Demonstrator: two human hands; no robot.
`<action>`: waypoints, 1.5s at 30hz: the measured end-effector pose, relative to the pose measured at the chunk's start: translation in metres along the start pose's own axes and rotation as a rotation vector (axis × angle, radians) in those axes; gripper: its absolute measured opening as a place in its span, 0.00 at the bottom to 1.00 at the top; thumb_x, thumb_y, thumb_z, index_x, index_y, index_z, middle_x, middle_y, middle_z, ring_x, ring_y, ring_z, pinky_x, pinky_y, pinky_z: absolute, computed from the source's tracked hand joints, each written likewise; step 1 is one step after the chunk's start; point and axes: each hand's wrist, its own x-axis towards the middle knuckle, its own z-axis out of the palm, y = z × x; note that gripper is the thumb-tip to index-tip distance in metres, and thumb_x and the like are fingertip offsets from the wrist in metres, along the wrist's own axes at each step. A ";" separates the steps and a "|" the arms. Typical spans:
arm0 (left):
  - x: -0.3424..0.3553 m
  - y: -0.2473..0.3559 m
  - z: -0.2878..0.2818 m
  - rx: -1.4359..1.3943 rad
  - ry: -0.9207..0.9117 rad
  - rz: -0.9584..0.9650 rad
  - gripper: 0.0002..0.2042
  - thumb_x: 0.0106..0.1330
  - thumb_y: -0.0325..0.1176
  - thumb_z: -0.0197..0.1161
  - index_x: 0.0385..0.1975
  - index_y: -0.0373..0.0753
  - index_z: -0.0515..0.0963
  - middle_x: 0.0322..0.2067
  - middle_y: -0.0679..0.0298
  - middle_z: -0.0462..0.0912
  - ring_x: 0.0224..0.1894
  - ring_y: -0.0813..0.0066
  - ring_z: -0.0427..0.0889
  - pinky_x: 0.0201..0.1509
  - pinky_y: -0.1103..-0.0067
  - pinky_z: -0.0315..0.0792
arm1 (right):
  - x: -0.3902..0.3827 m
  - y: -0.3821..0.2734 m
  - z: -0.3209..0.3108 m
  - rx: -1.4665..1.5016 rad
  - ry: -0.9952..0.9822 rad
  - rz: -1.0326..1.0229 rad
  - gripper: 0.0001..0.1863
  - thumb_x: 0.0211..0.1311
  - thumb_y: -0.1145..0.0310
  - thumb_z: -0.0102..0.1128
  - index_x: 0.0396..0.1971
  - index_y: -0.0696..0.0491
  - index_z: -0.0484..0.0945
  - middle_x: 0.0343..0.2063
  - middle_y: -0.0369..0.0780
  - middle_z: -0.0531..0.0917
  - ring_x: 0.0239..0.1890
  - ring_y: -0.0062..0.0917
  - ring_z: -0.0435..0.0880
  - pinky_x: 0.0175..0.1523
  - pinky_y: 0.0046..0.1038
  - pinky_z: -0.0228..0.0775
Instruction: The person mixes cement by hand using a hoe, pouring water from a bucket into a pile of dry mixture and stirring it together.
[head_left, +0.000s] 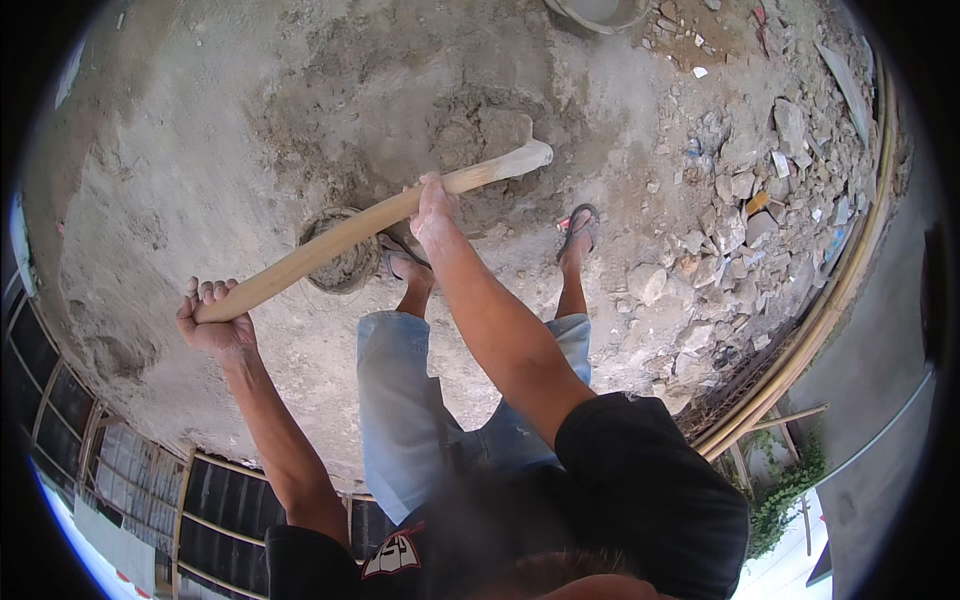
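A long-handled hoe slants across in front of me, its pale wooden handle rising to the right. My left hand is closed round the handle's lower left end. Farther up, my right hand grips the handle near the head. That end is coated grey, and the blade seems to lie against a patch of wet grey mortar; its edge is hard to make out. Under the handle, beside my left foot, stands a round bucket with grey mortar in it, partly hidden by the handle.
Another round container with grey contents sits at the far edge. Broken concrete and rubble cover the right side, bordered by bent-looking poles. My sandalled feet stand apart on rough, dusty ground. Dark panels lie at the lower left.
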 end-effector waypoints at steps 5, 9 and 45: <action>0.010 0.018 -0.025 0.008 -0.156 -0.089 0.11 0.61 0.38 0.49 0.35 0.37 0.72 0.18 0.66 0.68 0.21 0.72 0.70 0.35 0.72 0.70 | -0.040 0.014 -0.074 0.168 -0.001 0.024 0.12 0.52 0.75 0.57 0.37 0.54 0.68 0.31 0.38 0.73 0.30 0.29 0.76 0.35 0.35 0.80; -0.002 -0.049 0.015 0.038 -0.123 -0.298 0.11 0.61 0.36 0.47 0.35 0.37 0.71 0.17 0.66 0.68 0.21 0.72 0.70 0.33 0.72 0.70 | 0.003 -0.022 -0.146 0.199 0.060 -0.085 0.09 0.54 0.72 0.55 0.34 0.53 0.68 0.30 0.40 0.72 0.30 0.32 0.76 0.34 0.35 0.78; -0.158 -0.102 0.140 0.186 0.423 0.395 0.08 0.64 0.33 0.49 0.40 0.39 0.70 0.22 0.69 0.67 0.27 0.75 0.70 0.43 0.70 0.71 | 0.224 -0.502 0.128 -1.528 -0.112 -1.464 0.46 0.55 0.39 0.57 0.59 0.66 0.60 0.51 0.55 0.73 0.55 0.42 0.73 0.60 0.36 0.63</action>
